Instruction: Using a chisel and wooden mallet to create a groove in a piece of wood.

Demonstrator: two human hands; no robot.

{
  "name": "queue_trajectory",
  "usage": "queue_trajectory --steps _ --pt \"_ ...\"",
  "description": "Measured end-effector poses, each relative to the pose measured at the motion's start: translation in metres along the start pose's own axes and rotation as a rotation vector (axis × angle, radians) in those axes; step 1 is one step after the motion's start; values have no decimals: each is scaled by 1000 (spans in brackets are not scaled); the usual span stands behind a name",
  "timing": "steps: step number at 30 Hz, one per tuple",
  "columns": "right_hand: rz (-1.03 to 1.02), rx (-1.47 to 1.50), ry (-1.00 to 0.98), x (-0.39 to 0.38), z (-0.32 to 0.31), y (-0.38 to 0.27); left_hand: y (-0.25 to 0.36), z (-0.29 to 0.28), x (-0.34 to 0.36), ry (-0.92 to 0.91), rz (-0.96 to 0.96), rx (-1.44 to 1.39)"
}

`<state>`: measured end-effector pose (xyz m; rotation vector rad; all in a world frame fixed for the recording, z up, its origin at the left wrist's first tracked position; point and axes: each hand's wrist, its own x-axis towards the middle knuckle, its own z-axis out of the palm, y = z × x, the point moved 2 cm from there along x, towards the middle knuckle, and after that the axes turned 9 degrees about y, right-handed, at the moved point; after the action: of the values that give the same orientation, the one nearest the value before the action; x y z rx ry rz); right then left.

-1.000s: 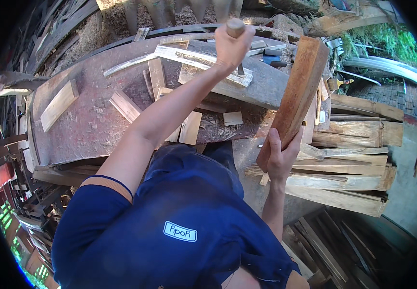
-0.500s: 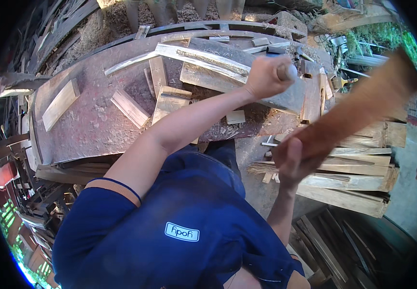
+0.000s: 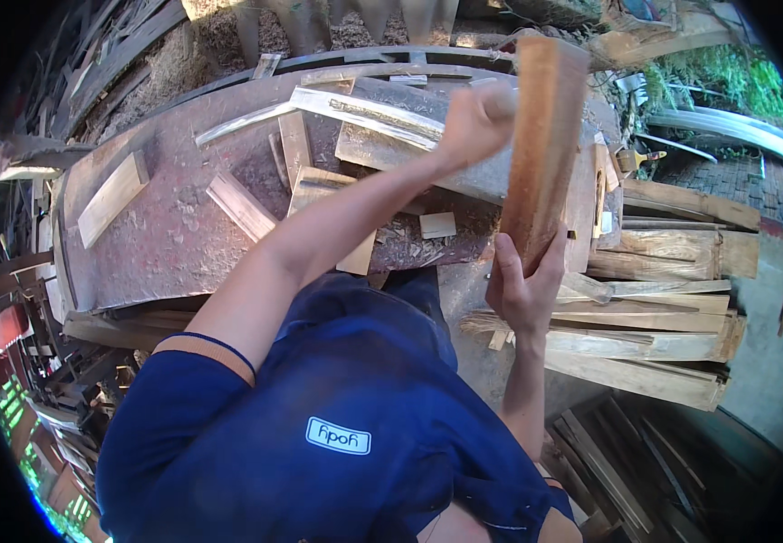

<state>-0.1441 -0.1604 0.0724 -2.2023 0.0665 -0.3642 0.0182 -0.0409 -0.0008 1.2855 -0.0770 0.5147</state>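
Left hand [image 3: 471, 128] clenches a handle [image 3: 499, 100], upper centre; right hand [image 3: 529, 288] grips a block [image 3: 541, 145]; misaimed, it could bruise the left.

The bench [image 3: 170, 240] is stretching beneath the left hand [image 3: 474, 128], shavings [image 3: 423, 249] are lying left of the right hand [image 3: 529, 291], and a wood block [image 3: 113, 201] is resting well left of both

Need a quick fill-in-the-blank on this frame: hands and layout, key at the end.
1. The long brown rectangular wooden block is held in the person's ____.
2. The left hand is ____ (open/closed) around the pale cylindrical handle.
3. In the picture, the pile of pale wooden planks lies to the ____ (left/right) of the worn reddish workbench.

Missing words: right hand; closed; right.
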Motion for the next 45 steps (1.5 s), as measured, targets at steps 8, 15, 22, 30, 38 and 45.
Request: queue_trajectory --steps 8,15,22,30,38,45 --pt "97 106 68 -14 -2 10 13 -36 44 106 -192 -148" --pt "199 112 15 -17 -3 4 1 -29 27 3 -127 9" --pt "-26 359 242 -20 -20 -22 15 -4 -19 -205 186 209" --pt "125 -131 17 -33 -15 1 12 2 -52 -336 324 271" --pt "-18 -272 -3 -19 1 -8 11 -7 -44 -278 273 210" --pt "139 116 66 -22 3 -5 -8 -48 23 360 -288 -175"
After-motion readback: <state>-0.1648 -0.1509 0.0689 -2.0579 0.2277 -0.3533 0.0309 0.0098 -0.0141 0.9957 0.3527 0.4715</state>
